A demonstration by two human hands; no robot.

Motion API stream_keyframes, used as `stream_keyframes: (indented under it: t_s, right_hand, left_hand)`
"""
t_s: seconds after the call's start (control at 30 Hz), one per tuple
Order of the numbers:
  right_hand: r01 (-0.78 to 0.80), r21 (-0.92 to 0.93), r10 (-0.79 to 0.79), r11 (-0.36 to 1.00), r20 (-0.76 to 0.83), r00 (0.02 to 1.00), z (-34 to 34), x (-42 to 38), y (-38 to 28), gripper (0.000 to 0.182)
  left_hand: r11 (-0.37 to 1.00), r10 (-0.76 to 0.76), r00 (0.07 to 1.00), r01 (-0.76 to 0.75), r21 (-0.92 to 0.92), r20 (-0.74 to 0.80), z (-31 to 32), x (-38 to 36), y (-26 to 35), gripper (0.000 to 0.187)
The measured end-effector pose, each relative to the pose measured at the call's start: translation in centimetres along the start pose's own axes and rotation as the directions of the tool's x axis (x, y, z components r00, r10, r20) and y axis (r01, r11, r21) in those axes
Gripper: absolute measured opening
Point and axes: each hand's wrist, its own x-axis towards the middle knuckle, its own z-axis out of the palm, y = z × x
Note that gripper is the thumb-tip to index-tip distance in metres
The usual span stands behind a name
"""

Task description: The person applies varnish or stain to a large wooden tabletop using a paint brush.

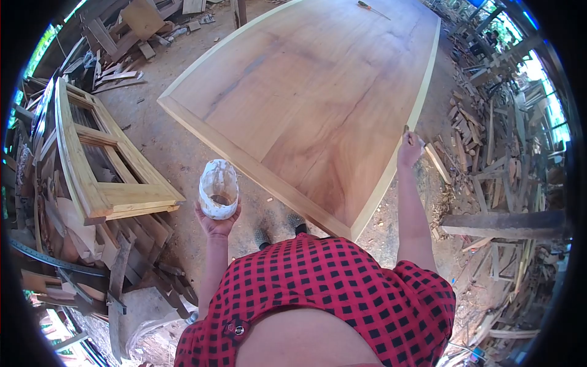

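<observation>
My left hand [217, 221] is wrapped round a white plastic tub [219, 174], cut open and smeared, with a brownish inside. It is held left of the panel's near end. My right hand [410, 150] is closed at the right edge of a large wooden panel [306, 110]. A small brownish tip sticks up from its fingers, and a pale wooden stick [438, 164] extends on the other side, in line with that tip. The panel has brown boards inside a paler border, with dark streaks in the grain. A screwdriver [373, 10] lies on its far end.
At left a pale wooden frame [116, 192] with openings leans over stacked boards. Scrap wood [116, 76] lies behind it, and more offcuts [468, 128] are heaped along the right. A dark beam [504, 224] juts in from the right. Shavings cover the dirt floor.
</observation>
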Motion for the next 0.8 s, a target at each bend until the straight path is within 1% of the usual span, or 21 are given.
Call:
stream_keyframes:
  t_s: [0.03,0.1,0.17,0.2,0.23,0.27,0.33,0.37,0.4,0.43,0.47,0.5,0.53,0.6,0.63,0.67,0.73,0.77,0.8]
  right_hand:
    - [-0.004,-0.001,0.004,1.0,0.011,1.0,0.5,-1.2,-1.0,0.016]
    - [0.132,0.201,-0.159,0.971,0.124,0.98,2.0,-5.0,-3.9,0.016]
    - [0.206,0.387,-0.305,0.899,0.216,0.927,3.0,-10.4,-8.6,0.016]
    - [0.138,0.477,-0.31,0.868,0.305,0.9,2.2,-13.3,-12.5,0.013]
    - [0.086,0.594,-0.359,0.8,0.359,0.862,1.6,-15.9,-15.3,0.011]
    - [0.059,0.664,-0.449,0.745,0.435,0.78,0.5,-17.8,-17.9,0.012]
    - [-0.045,0.834,-0.62,0.55,0.445,0.646,1.3,-21.9,-20.1,0.012]
    - [-0.049,0.834,-0.62,0.55,0.447,0.645,0.9,-22.7,-21.0,0.012]
    - [-0.345,0.767,-0.509,0.541,0.625,0.592,-0.1,-23.3,-21.8,0.011]
    - [-0.61,0.625,-0.405,0.488,0.781,0.476,-0.5,-23.4,-22.1,0.011]
    - [-0.611,0.623,-0.402,0.489,0.782,0.476,-0.4,-22.9,-21.7,0.011]
    - [-0.716,0.542,-0.262,0.44,0.84,0.475,-0.2,-21.2,-20.6,0.011]
    - [-0.806,0.461,-0.118,0.37,0.884,0.452,-0.2,-19.5,-19.3,0.01]
    - [-0.8,0.517,0.074,0.303,0.825,0.561,-0.3,-16.0,-15.0,0.01]
    - [-0.764,0.578,0.131,0.286,0.766,0.629,-0.6,-14.5,-11.8,0.009]
    - [-0.661,0.621,0.179,0.421,0.657,0.732,-1.4,-12.7,-9.5,0.009]
    - [-0.45,0.598,0.208,0.663,0.43,0.878,-2.4,-9.9,-5.4,0.011]
    - [-0.449,0.594,0.206,0.667,0.433,0.878,-3.0,-9.2,-4.7,0.011]
    - [-0.088,0.403,-0.005,0.911,0.225,0.974,-3.8,-8.7,-4.5,0.012]
  left_hand:
    - [1.0,0.003,1.0,-0.003,0.001,-0.011,0.3,0.1,0.0,0.089]
    - [0.998,0.059,0.997,-0.058,0.033,-0.055,0.9,0.3,-0.2,0.089]
    - [0.997,0.073,0.995,-0.072,0.026,-0.073,2.1,-0.2,-0.6,0.089]
    - [0.997,0.081,0.994,-0.08,0.018,-0.078,2.7,-0.2,-0.7,0.088]
    - [0.996,0.088,0.994,-0.086,0.027,-0.058,2.9,-0.2,-0.6,0.088]
    - [0.996,0.09,0.994,-0.088,0.029,-0.063,2.5,0.0,-0.4,0.088]
    - [0.998,0.07,0.997,-0.07,-0.008,-0.025,1.6,0.2,0.0,0.088]
    - [0.997,0.072,0.997,-0.072,-0.007,-0.029,1.9,0.0,0.0,0.088]
    - [0.994,0.112,0.993,-0.113,-0.01,-0.049,2.3,-0.5,-0.2,0.087]
    - [0.988,0.149,0.986,-0.151,-0.013,-0.072,2.5,-0.7,-0.3,0.087]
    - [0.989,0.147,0.986,-0.148,-0.013,-0.074,2.2,-0.8,-0.2,0.087]
    - [0.992,0.125,0.991,-0.125,-0.005,-0.037,1.7,-0.8,0.0,0.087]
    - [0.995,0.1,0.995,-0.1,0.003,0.0,1.3,-0.7,0.2,0.086]
    - [0.997,0.075,0.997,-0.075,-0.009,0.001,0.6,-0.8,0.4,0.087]
    - [0.998,0.058,0.998,-0.058,-0.017,0.003,0.1,-1.2,0.3,0.087]
    - [0.998,0.059,0.998,-0.059,-0.024,0.002,0.0,-1.2,0.2,0.087]
    - [0.998,0.062,0.998,-0.061,0.024,-0.024,-0.1,-1.3,0.3,0.088]
    - [0.998,0.062,0.998,-0.061,0.019,-0.027,-0.2,-1.3,0.3,0.088]
    - [0.999,0.047,0.999,-0.046,0.016,-0.024,-0.2,-1.2,0.4,0.088]
